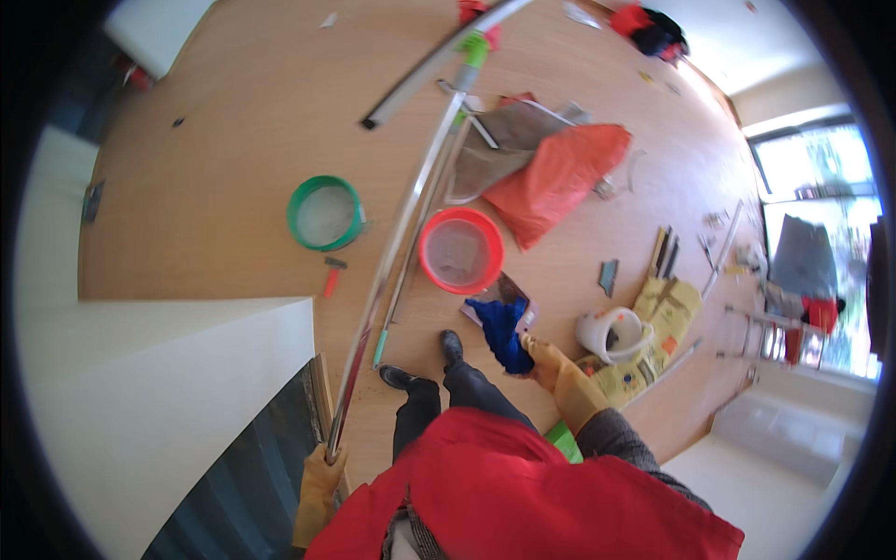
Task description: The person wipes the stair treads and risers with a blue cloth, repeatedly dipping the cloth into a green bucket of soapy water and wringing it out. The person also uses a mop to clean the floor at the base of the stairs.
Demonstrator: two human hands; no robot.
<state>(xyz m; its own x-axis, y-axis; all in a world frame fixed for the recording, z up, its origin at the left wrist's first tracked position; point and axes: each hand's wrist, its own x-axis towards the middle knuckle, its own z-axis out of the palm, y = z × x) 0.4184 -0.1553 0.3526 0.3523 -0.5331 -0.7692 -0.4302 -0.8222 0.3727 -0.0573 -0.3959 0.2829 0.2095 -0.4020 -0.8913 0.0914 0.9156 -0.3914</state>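
Observation:
My left hand (pixel 323 465), in a tan rubber glove, is closed round the lower end of a long metal pole (pixel 392 252). The pole runs up and away over the floor to a green joint and a wide squeegee head (pixel 441 63), which looks raised. In its matching glove, my right hand (pixel 542 357) grips a blue cloth (pixel 502 329) that hangs above a dustpan (pixel 528 308). Just beyond the cloth stands a red bucket (pixel 462 250) with cloudy water. A green bucket (pixel 325 213), also with cloudy liquid, is left of the pole.
A red-handled scraper (pixel 332 276) and a second pole (pixel 413 259) lie on the wooden floor. Orange sacking (pixel 560 175) is heaped beyond the red bucket. At right are a white bucket (pixel 609 334) and yellow packaging (pixel 668 308). A white wall corner (pixel 280 318) juts in at left.

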